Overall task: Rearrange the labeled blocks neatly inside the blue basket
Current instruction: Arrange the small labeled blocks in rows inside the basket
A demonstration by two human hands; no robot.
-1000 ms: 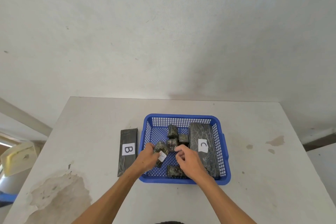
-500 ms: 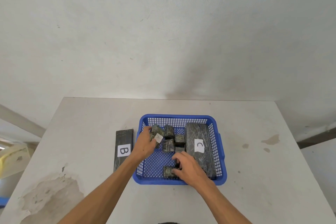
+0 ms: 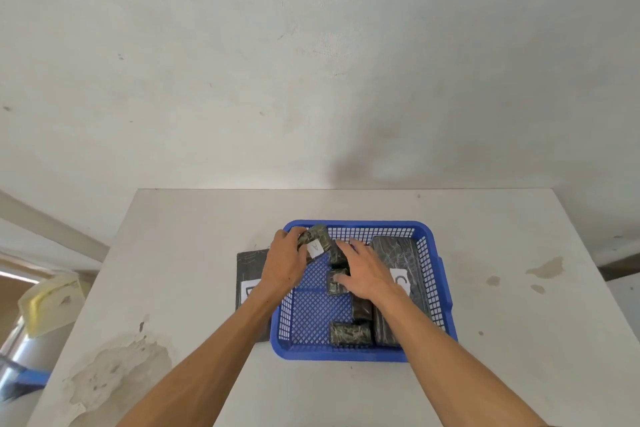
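A blue mesh basket [image 3: 429,291] sits on the table in front of me. My left hand [image 3: 285,265] is shut on a small dark marbled block with a white "A" label [image 3: 317,243], held at the basket's far left corner. My right hand [image 3: 367,274] lies spread over several small dark blocks [image 3: 336,282] in the basket's middle, fingers apart, touching them. Another small block [image 3: 350,333] lies at the near wall. The long block labeled "C" [image 3: 398,253] rests along the right side. A long block labeled "B" [image 3: 249,270] lies outside, left of the basket, partly hidden by my left arm.
The white table [image 3: 519,288] has stains at the right and a patch of peeled surface [image 3: 114,367] at the near left. A wall rises behind the table's far edge. Yellowish and grey objects [image 3: 48,302] stand off the table to the left.
My left hand has carried the "A" block from the basket's middle to its far left corner. My right hand moved from the near blocks up onto the middle blocks.
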